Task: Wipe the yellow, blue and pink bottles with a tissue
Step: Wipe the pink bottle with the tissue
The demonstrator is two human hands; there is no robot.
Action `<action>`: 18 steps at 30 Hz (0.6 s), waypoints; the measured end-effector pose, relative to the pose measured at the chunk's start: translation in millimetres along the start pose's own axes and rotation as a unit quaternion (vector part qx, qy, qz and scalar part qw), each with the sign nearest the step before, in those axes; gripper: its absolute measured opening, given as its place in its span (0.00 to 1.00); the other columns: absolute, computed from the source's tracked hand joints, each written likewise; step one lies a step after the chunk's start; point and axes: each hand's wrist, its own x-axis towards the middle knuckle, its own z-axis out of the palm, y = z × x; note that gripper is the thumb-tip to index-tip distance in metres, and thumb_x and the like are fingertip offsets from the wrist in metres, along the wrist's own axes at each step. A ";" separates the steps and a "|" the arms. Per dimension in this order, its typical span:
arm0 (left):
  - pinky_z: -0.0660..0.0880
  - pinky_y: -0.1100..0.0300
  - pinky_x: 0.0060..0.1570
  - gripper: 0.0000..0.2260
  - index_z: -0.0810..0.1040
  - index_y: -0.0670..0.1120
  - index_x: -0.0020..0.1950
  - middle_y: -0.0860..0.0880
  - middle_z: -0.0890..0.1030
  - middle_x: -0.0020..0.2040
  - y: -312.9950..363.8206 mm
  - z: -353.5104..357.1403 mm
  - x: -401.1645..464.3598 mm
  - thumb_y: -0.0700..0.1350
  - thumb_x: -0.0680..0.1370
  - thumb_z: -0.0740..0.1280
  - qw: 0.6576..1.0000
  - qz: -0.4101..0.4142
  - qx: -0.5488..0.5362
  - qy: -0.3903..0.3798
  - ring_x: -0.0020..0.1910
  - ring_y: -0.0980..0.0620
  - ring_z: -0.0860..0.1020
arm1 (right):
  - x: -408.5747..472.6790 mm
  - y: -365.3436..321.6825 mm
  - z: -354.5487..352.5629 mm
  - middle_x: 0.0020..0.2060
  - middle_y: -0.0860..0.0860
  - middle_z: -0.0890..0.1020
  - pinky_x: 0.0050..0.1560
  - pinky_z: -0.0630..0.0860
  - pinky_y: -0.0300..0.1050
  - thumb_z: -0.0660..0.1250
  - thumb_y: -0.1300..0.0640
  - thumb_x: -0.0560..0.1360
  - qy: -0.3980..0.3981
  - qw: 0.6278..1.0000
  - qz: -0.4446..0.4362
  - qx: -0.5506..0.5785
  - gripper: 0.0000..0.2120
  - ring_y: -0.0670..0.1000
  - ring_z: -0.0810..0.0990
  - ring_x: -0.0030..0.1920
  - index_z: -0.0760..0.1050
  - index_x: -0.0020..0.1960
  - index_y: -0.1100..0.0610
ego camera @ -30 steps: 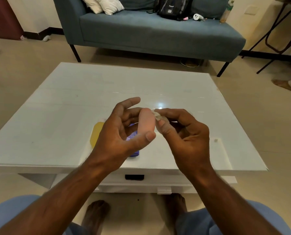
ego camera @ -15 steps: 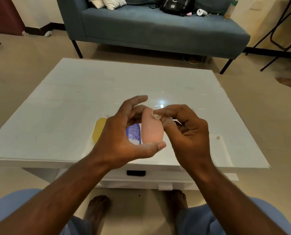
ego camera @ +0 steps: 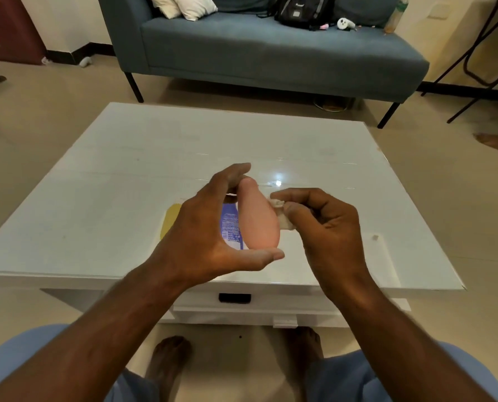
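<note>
My left hand holds the pink bottle above the white table, thumb under its wide end and fingers over its narrow end. My right hand pinches a small crumpled tissue against the bottle's right side. Behind my left hand, the blue bottle with a printed label lies on the table, mostly hidden. The yellow bottle lies to its left, partly covered by my hand.
A blue-grey sofa stands beyond the table with pillows, a black bag and small items on it. A drawer with a dark handle sits under the table's near edge. My bare feet are on the floor below.
The pink bottle has been turned so more of its body shows. The tissue has slid from the bottle's top down along its right side. The camera shifted slightly.
</note>
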 end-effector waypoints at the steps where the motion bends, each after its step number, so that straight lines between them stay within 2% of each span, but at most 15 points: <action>1: 0.73 0.67 0.58 0.51 0.57 0.55 0.76 0.56 0.67 0.74 -0.1 1.1 -0.2 0.72 0.59 0.73 1.000 0.016 0.016 -0.014 0.63 0.56 0.74 | 0.0 2.2 1.4 0.50 0.44 0.88 0.55 0.86 0.45 0.69 0.56 0.82 -0.010 0.999 0.045 -0.010 0.07 0.47 0.87 0.53 0.85 0.55 0.49; 3: 0.70 0.69 0.58 0.51 0.57 0.54 0.77 0.54 0.67 0.74 -1.5 3.5 -0.7 0.75 0.60 0.69 0.998 0.037 0.037 -0.025 0.63 0.56 0.72 | -1.0 3.8 2.9 0.54 0.45 0.88 0.56 0.86 0.49 0.68 0.48 0.81 -0.055 0.993 0.100 -0.008 0.13 0.47 0.87 0.54 0.84 0.62 0.50; 5: 0.67 0.71 0.60 0.50 0.57 0.53 0.77 0.53 0.68 0.74 -3.3 3.7 -0.8 0.74 0.62 0.69 0.998 0.051 0.042 -0.015 0.64 0.56 0.72 | -2.5 2.0 3.5 0.55 0.44 0.87 0.55 0.86 0.47 0.68 0.41 0.75 -0.106 0.988 0.115 0.011 0.23 0.48 0.87 0.55 0.81 0.65 0.49; 8: 0.71 0.62 0.66 0.49 0.60 0.48 0.76 0.51 0.67 0.75 -5.6 4.3 2.0 0.68 0.63 0.74 0.997 0.068 0.026 0.005 0.68 0.53 0.72 | -4.6 0.1 7.4 0.53 0.44 0.87 0.52 0.86 0.43 0.72 0.41 0.70 -0.130 0.984 0.119 0.033 0.26 0.47 0.87 0.54 0.81 0.65 0.48; 10: 0.72 0.60 0.67 0.50 0.60 0.50 0.77 0.54 0.66 0.76 -4.2 3.8 4.3 0.66 0.61 0.76 0.999 0.031 -0.037 0.012 0.69 0.54 0.71 | -3.3 1.4 8.8 0.55 0.44 0.87 0.55 0.86 0.46 0.73 0.40 0.68 -0.112 0.984 0.132 0.051 0.26 0.48 0.87 0.55 0.80 0.65 0.46; 12: 0.73 0.65 0.64 0.48 0.61 0.54 0.76 0.58 0.69 0.74 -2.7 0.4 5.9 0.68 0.61 0.74 0.991 -0.029 -0.125 0.039 0.68 0.58 0.73 | -0.4 3.6 8.4 0.57 0.43 0.87 0.59 0.85 0.46 0.74 0.39 0.66 -0.100 0.983 0.138 0.070 0.27 0.48 0.87 0.57 0.79 0.64 0.42; 15: 0.77 0.67 0.57 0.32 0.69 0.60 0.70 0.63 0.78 0.63 -2.4 -4.9 6.7 0.66 0.67 0.70 0.974 -0.097 -0.196 0.053 0.60 0.63 0.78 | 0.7 4.2 5.9 0.56 0.42 0.87 0.59 0.84 0.43 0.76 0.43 0.66 -0.119 0.981 0.134 0.071 0.25 0.46 0.87 0.56 0.80 0.63 0.43; 17: 0.78 0.64 0.57 0.23 0.74 0.60 0.65 0.62 0.81 0.58 -3.3 -1.7 4.7 0.62 0.71 0.68 0.982 -0.091 -0.163 0.042 0.56 0.62 0.81 | -1.6 5.6 5.7 0.53 0.42 0.88 0.55 0.84 0.40 0.79 0.46 0.68 -0.125 0.985 0.116 0.012 0.22 0.45 0.87 0.55 0.83 0.61 0.45; 18: 0.79 0.62 0.57 0.22 0.75 0.59 0.64 0.61 0.82 0.57 -3.5 0.8 3.3 0.62 0.72 0.68 0.985 -0.090 -0.145 0.040 0.55 0.61 0.81 | -1.9 6.4 5.9 0.51 0.42 0.88 0.52 0.84 0.37 0.80 0.48 0.69 -0.118 0.987 0.109 -0.016 0.20 0.44 0.87 0.53 0.83 0.60 0.46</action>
